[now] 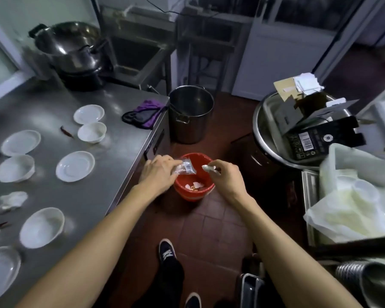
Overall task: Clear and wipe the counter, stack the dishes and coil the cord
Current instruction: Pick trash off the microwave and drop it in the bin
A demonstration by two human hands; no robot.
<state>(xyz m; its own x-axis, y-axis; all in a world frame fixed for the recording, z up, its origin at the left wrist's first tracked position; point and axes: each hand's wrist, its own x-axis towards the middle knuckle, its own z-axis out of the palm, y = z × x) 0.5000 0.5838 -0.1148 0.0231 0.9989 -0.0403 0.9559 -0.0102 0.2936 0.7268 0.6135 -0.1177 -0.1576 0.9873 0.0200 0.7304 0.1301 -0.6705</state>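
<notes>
Both hands hang over the red bin (pixel 195 192) on the floor: your left hand (pixel 159 174) pinches a clear wrapper (pixel 183 169), your right hand (pixel 223 176) grips a white scrap (pixel 207 167) in curled fingers. Release off-center and light litter may drift past the rim onto the tiles. Bowls (pixel 42 227), chilies (pixel 66 131) and a crumpled tissue (pixel 11 201) lie on the steel surface (pixel 111 165).

On the steel counter (pixel 53 101) at nine o'clock: four white plates (pixel 75 166), three white bowls (pixel 42 227), one crumpled tissue (pixel 10 202). At twelve o'clock on the floor: one steel stockpot (pixel 190 121), one red bucket (pixel 192 193). At six o'clock: two dark shoes (pixel 167 252).
</notes>
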